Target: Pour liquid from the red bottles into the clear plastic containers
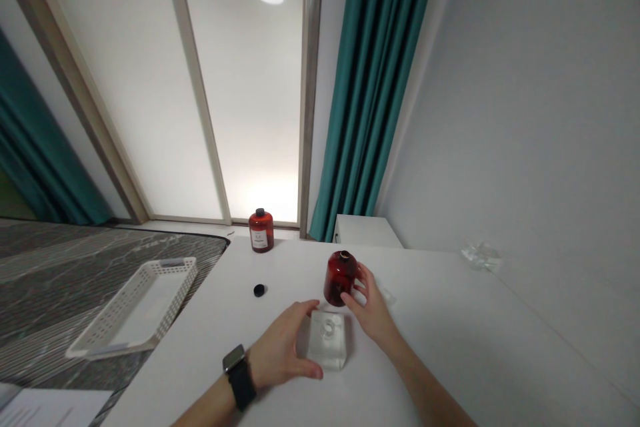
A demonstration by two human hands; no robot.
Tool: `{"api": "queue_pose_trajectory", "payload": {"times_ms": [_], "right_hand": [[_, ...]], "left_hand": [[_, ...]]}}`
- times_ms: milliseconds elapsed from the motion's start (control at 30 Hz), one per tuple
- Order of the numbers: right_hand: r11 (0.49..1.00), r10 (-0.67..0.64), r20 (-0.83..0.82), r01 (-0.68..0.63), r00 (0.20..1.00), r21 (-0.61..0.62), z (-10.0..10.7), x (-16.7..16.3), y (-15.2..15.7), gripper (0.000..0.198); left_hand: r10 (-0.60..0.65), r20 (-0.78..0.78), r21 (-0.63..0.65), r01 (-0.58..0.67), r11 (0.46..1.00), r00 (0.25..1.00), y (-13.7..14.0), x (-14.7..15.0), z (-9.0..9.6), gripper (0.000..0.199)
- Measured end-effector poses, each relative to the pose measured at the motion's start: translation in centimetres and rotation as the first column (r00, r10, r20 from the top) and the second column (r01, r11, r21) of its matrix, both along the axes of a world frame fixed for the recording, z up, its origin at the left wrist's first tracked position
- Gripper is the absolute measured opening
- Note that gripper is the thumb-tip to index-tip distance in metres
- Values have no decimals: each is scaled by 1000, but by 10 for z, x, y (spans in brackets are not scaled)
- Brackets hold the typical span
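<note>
My right hand (369,305) grips a dark red, uncapped bottle (339,280) at its right side, thumb across the front. That bottle is upright or nearly so; whether its base touches the table I cannot tell. Around the left side of a square clear glass bottle (327,345) curves my left hand (287,341), its thumb at the near side and a finger at the far side. The glass bottle stands on the table with its round opening facing up. A black cap (259,290) lies on the table to the left.
A second red bottle (261,232), labelled and black-capped, stands near the far edge of the white table (430,360). Left of the table is a white perforated basket (135,307). Clear crumpled plastic (481,257) lies at the far right, by the wall.
</note>
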State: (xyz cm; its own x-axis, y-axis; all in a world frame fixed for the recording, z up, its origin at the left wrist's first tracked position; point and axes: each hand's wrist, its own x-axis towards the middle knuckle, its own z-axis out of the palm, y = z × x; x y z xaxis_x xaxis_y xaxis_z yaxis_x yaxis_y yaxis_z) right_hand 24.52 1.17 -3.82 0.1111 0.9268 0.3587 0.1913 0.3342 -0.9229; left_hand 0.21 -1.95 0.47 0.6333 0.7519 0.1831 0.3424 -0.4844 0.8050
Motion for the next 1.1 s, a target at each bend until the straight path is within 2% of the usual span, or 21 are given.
{"api": "queue_pose_trajectory", "payload": {"times_ms": [67, 133, 300, 400, 500, 600, 633, 700, 967, 1100], "right_hand": [[1000, -5, 16, 5, 1000, 12, 0, 1, -4, 73], [1000, -10, 49, 8, 999, 29, 2, 1, -7, 74], [997, -7, 98, 0, 995, 76, 7, -4, -14, 71], [997, -20, 91, 14, 996, 72, 8, -6, -16, 69], [997, -62, 73, 58, 995, 59, 6, -7, -16, 67], [995, -94, 67, 91, 993, 45, 4, -6, -17, 65], [995, -98, 72, 95, 993, 42, 4, -6, -17, 64], [994, -105, 91, 101, 990, 46, 4, -7, -18, 62], [988, -143, 157, 131, 977, 84, 7, -9, -21, 61], [972, -198, 245, 158, 949, 173, 10, -8, -22, 59]], "left_hand": [[-52, 61, 36, 50, 998, 997, -1, -4, 2, 89], [-42, 88, 67, 36, 997, 995, -3, -5, 8, 74], [119, -25, 200, -111, 973, 993, -7, -8, 34, 42], [206, -128, 277, -164, 947, 970, 0, -19, 44, 42], [345, -276, 363, -235, 902, 897, 16, -41, 40, 51], [487, -443, 408, -314, 857, 753, 35, -66, 28, 61], [509, -489, 403, -334, 852, 709, 40, -74, 24, 61], [518, -514, 396, -346, 850, 684, 47, -84, 18, 54], [468, -503, 395, -289, 872, 726, 61, -86, 14, 25], [422, -462, 375, -259, 890, 780, 67, -83, 12, 15]]}}
